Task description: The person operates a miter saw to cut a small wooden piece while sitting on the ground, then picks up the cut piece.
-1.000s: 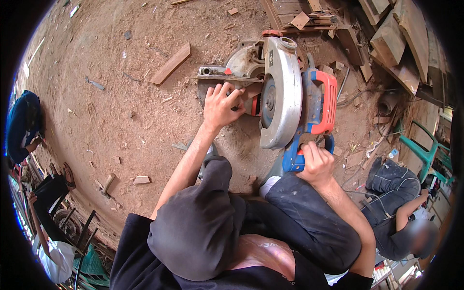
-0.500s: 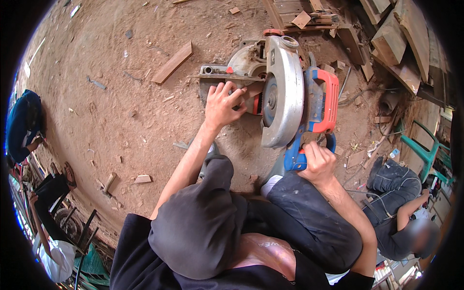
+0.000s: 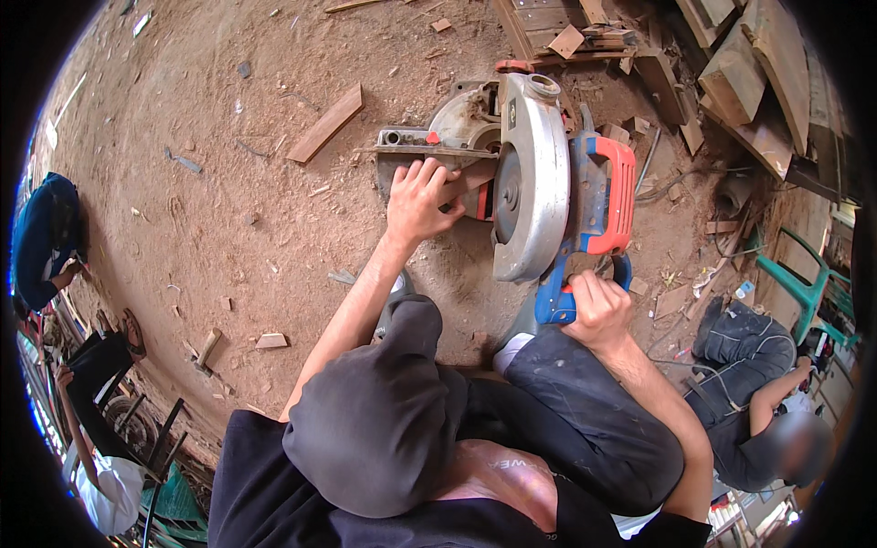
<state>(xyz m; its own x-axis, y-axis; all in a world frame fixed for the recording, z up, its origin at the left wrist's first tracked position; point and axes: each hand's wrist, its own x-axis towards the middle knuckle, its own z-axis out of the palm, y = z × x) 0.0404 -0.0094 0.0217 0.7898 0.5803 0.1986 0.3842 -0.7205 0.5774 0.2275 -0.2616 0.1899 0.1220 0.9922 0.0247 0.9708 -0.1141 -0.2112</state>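
Observation:
A miter saw (image 3: 539,187) stands on the dirt ground in front of me, with a silver blade guard and a blue and orange motor body. My right hand (image 3: 598,312) is wrapped round its blue handle (image 3: 554,297). My left hand (image 3: 418,205) bends its fingers over a brown piece of wood (image 3: 473,178) and presses it to the saw's metal fence (image 3: 438,146). The wood reaches toward the round blade (image 3: 512,190) to the right of my fingers. Part of the wood is hidden under my left hand and behind the guard.
A loose wooden strip (image 3: 326,123) lies left of the saw, and a hammer (image 3: 208,349) lies nearer to me. Stacked planks (image 3: 735,82) rise at the far right. One person (image 3: 754,384) sits at right near a green chair (image 3: 804,283); others are at left.
The saw's head and handle have shifted very slightly to the left, with my right hand on them. My left hand stays almost in place on the wood.

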